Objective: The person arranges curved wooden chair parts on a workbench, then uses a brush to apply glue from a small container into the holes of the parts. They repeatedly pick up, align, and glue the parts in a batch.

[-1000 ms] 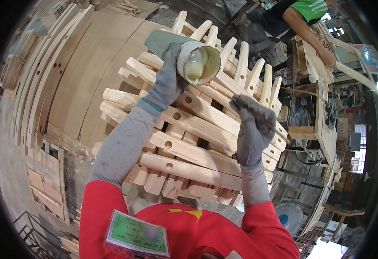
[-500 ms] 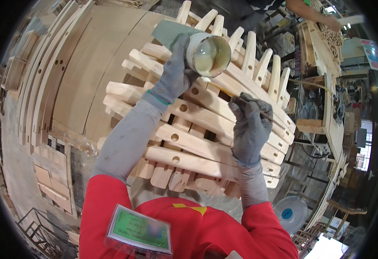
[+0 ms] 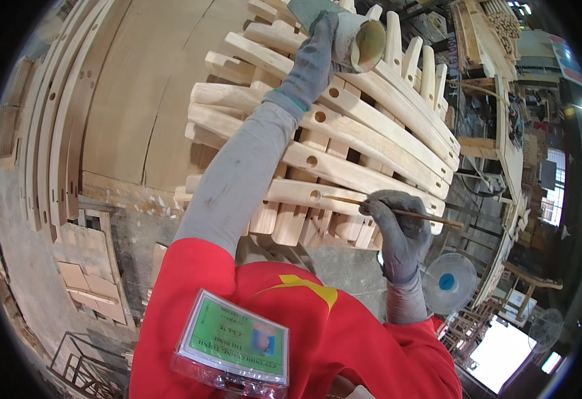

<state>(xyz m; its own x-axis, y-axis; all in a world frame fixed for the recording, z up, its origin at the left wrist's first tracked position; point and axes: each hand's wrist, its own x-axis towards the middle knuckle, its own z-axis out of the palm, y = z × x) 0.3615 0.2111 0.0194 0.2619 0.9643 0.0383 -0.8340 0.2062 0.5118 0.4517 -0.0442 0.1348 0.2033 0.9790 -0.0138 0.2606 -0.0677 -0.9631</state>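
Note:
My left hand [image 3: 315, 58], in a grey glove, is closed around a pale cup [image 3: 349, 41] tilted so that its mouth faces right. Yellowish, creamy liquid coats the inside. A thin wooden stick [image 3: 430, 217] is pinched in my gloved right hand [image 3: 400, 233]. The stick's pale tip is at the round hole of the nearest curved wooden piece [image 3: 284, 191]; whether it goes inside I cannot tell. Several more curved wooden pieces [image 3: 364, 174] with round holes lie in rows beyond it, stacked crosswise over others. My left forearm passes above their left ends.
Brown board [image 3: 138, 86] lies to the left, with long curved wooden rails [image 3: 65, 113] along its far side. A round fan [image 3: 449, 282] stands at the lower right. Workbenches [image 3: 503, 146] with wooden parts line the right side. A green badge [image 3: 234, 339] hangs at my chest.
My right hand has come nearer with the stick, whose tip is now at a nearer piece's hole. The left hand and cup appear farther up and right. The view has shifted.

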